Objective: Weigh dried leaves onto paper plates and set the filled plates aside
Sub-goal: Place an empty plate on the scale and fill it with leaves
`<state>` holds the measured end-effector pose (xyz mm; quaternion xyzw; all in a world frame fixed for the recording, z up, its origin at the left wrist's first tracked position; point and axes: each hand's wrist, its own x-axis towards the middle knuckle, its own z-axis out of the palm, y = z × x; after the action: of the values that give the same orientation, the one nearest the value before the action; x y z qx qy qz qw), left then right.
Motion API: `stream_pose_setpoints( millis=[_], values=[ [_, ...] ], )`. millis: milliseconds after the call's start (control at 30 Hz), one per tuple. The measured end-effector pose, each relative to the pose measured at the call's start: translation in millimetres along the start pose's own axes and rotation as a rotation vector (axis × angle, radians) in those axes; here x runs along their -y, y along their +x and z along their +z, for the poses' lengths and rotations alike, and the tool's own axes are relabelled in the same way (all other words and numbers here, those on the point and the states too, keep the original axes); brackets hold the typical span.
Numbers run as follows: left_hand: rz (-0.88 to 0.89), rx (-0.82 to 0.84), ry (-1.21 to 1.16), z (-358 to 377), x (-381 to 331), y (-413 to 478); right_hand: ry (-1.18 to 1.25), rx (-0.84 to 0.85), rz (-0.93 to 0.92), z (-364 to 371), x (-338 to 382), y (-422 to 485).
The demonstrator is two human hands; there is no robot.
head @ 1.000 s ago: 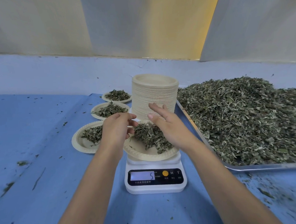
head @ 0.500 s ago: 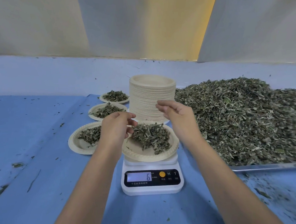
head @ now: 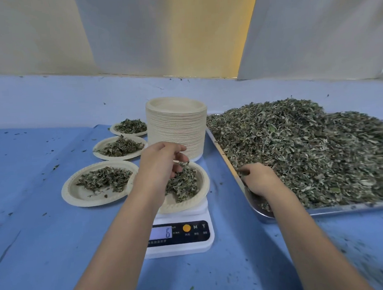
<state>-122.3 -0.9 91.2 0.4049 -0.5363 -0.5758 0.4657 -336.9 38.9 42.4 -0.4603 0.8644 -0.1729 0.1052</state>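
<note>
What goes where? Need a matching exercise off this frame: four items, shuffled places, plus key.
Items
1. scale
2. stack of empty plates
3. right hand
4. left hand

Places
a. in the leaf pile, at the near left edge of the tray
b. over the plate on the scale
c. behind the scale, left of the tray
d. front centre of the blue cloth, display showing 6

Pairs: 1-d, 2-c, 3-a, 4-b
</note>
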Motion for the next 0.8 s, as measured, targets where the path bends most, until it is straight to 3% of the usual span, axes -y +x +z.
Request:
stream_pose_setpoints(
  millis=[100, 300, 500, 800],
  values=[
    [-0.003, 0.014, 0.013, 3.2, 2.4, -0.6, -0.064, 0.062, -0.032, 0.7, 2.5, -3.5],
    [-0.009, 0.006, 0.019, -0.4, 4.9, -0.5, -0.071, -0.074, -0.025, -14.4, 2.6, -6.8],
    [-0.005, 0.002, 0.027, -4.0, 5.6, -1.1, -0.178, 0.072, 0.052, -15.2, 5.0, -9.3],
    [-0.01, -0.005, 0.039, -6.8, 6.9, -1.1, -0.102, -0.101, 0.015, -9.7, 4.3, -10.3]
  ],
)
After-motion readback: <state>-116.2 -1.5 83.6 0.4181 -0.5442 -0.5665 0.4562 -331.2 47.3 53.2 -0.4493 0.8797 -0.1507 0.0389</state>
